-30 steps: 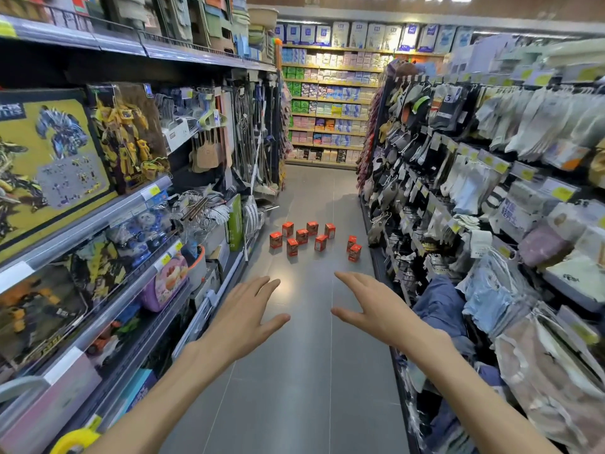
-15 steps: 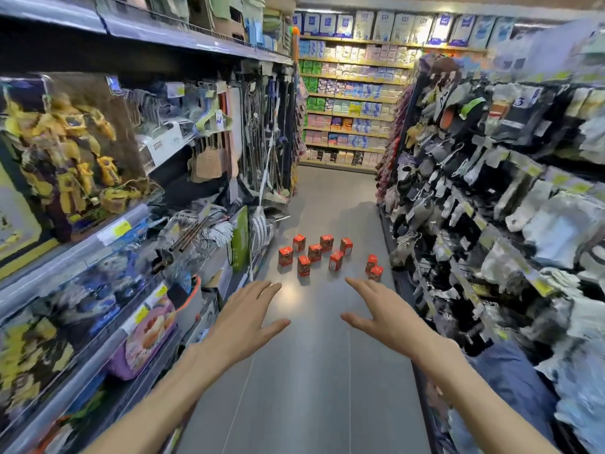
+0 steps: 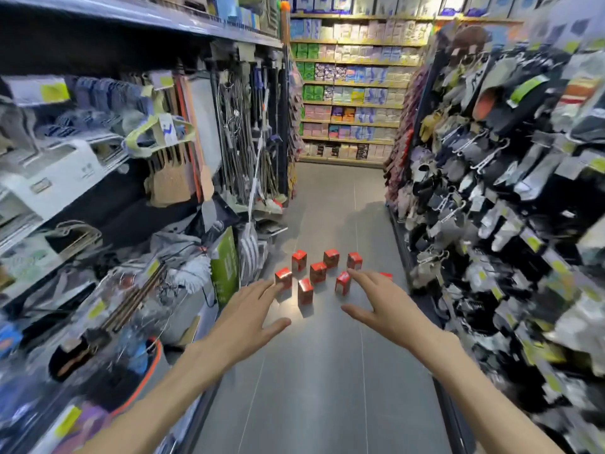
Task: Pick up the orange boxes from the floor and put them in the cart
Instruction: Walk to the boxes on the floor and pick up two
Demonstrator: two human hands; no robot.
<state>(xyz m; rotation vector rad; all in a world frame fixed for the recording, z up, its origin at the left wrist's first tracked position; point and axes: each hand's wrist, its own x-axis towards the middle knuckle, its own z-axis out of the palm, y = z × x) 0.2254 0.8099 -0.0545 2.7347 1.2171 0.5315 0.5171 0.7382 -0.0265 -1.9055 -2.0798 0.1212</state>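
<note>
Eight orange boxes (image 3: 318,271) countable on the grey floor (image 3: 324,388) of the shop aisle, clustered ahead between the shelves (image 3: 98,191) on the left and the racks of hanging goods (image 3: 491,191) on the right; one at the right edge half hidden behind the right hand. All standing upright, long axis vertical, red tops up, faces turned various ways. Left hand (image 3: 248,317) outstretched, fingers straight and spread, holding nothing. Right hand (image 3: 388,311) likewise spread wide, holding nothing. Neither plainly touching a box.
</note>
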